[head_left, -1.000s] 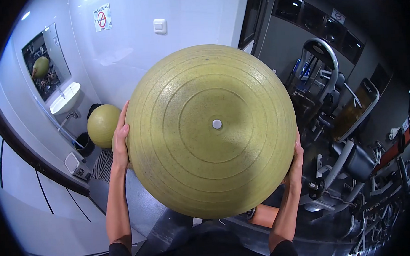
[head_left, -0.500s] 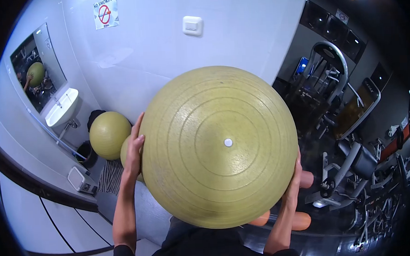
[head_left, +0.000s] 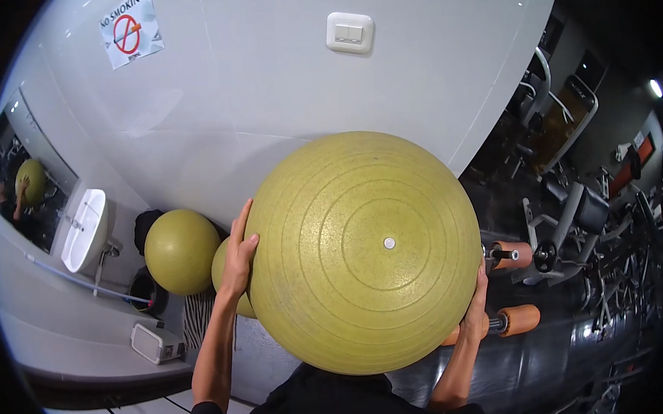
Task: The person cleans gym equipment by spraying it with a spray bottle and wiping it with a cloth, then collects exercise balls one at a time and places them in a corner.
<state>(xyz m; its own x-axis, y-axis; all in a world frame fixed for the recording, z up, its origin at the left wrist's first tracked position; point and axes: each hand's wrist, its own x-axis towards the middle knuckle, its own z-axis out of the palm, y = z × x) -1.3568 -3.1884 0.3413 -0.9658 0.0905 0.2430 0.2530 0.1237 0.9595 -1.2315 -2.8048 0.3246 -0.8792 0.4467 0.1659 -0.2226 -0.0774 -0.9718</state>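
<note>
A large yellow-green exercise ball [head_left: 349, 280] fills the middle of the head view, ringed with ridges and with a white plug facing me. My left hand [head_left: 239, 255] presses on its left side, thumb and fingers laid along the curve. On the opposite side, my right hand [head_left: 476, 300] supports the lower right edge; part of its fingers is hidden by the ball. The ball is held up between both palms in front of my body. Behind my left hand, a second exercise ball [head_left: 182, 250] rests by the wall, and a third one [head_left: 219, 267] is partly hidden.
A white wall with a light switch [head_left: 350, 34] stands just ahead. To the left are a sink [head_left: 85, 229], a mirror [head_left: 30, 176], a dark bucket [head_left: 149, 293] and a striped mat [head_left: 197, 320]. Gym machines [head_left: 569, 226] and orange foam rollers [head_left: 519, 320] are at right.
My view has turned and come nearer the wall, so the switch looks larger. The held ball sits slightly lower, its plug shifted a little right. Both hands keep their hold.
</note>
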